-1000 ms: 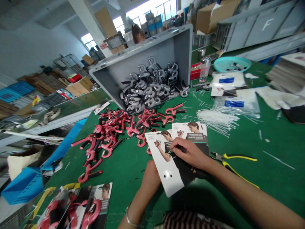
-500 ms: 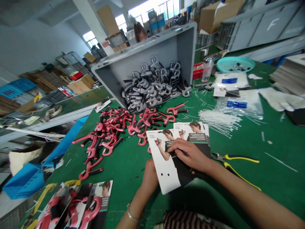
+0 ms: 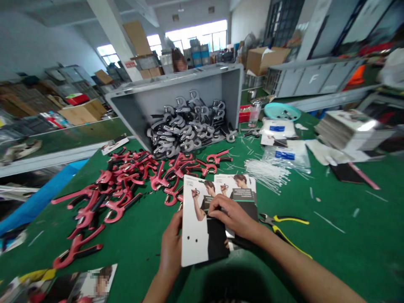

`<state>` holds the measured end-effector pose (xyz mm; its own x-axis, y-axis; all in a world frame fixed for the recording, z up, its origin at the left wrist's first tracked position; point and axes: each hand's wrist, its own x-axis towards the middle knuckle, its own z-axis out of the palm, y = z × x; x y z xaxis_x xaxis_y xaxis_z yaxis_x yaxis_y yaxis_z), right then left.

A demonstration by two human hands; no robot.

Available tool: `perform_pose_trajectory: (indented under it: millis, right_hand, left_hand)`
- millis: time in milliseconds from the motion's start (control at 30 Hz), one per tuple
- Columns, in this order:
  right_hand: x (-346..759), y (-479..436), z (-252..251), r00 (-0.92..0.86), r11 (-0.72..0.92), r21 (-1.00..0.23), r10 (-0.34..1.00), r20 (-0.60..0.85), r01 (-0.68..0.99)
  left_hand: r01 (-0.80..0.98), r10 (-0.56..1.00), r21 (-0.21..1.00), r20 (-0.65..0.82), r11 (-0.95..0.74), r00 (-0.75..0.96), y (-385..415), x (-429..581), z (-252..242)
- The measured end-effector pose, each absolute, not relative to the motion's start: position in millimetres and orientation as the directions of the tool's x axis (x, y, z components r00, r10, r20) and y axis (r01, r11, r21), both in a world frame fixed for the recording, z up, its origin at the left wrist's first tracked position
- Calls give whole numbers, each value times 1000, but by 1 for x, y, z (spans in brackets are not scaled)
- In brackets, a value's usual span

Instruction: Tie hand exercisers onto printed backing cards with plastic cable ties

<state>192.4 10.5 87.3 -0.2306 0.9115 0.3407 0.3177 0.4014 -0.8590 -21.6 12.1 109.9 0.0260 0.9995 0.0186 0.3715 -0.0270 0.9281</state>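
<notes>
Printed card (image 3: pixel 200 233) is part-hiding your left hand (image 3: pixel 172 244) gripping its nine-o'clock edge; your right hand (image 3: pixel 232 215), grip unclear, is covering three o'clock.

Front card (image 3: pixel 199 229) turned straighter, left hand (image 3: pixel 171 243) more visible at its edge

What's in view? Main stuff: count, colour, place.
held card: 1, white/black, front centre
other cards: several, white/black, around table
pink hand grips: many, pink/black, left
grey hand grips: many, grey/black, in crate
crate: 1, grey, back centre
cable ties: many, white, right
diagonal cutters: 1, yellow/black, right
plastic bags: 2, transparent, right
glove: 1, white, right
table: 1, green, beneath
left hand: 1, bare, card's edge
right hand: 1, bare, on card
</notes>
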Motion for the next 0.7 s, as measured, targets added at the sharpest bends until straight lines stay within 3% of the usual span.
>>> perform_pose_trajectory:
  millis: [100, 200, 300, 367, 433, 500, 700]
  right_hand:
    - [194, 12, 87, -140, 319, -897, 947, 289, 307]
    - [192, 8, 91, -80, 257, -933, 966, 244, 254]
    - [204, -5, 95, -26, 233, -955, 972, 232, 185]
    - [230, -15, 92, 104, 189, -964, 972, 211, 188]
    - [271, -21, 80, 291, 80, -945, 940, 178, 318]
    - [317, -23, 63, 384, -110, -790, 908, 167, 604]
    - [387, 0, 24, 381, -223, -625, 915, 129, 748]
  left_hand:
    - [179, 989, 973, -146, 145, -7, 8, -26, 118]
    - [79, 941, 943, -329, 324, 77, 3, -18, 121]
    - [25, 892, 913, -404, 408, 201, 5, -7, 119]
    - [-24, 872, 900, -415, 435, 259, 11, -2, 118]
    - [-37, 874, 906, -396, 422, 283, 17, 2, 116]
    - [-31, 876, 915, -375, 402, 304, 20, 10, 112]
    - [4, 833, 918, -363, 398, 417, 20, 53, 92]
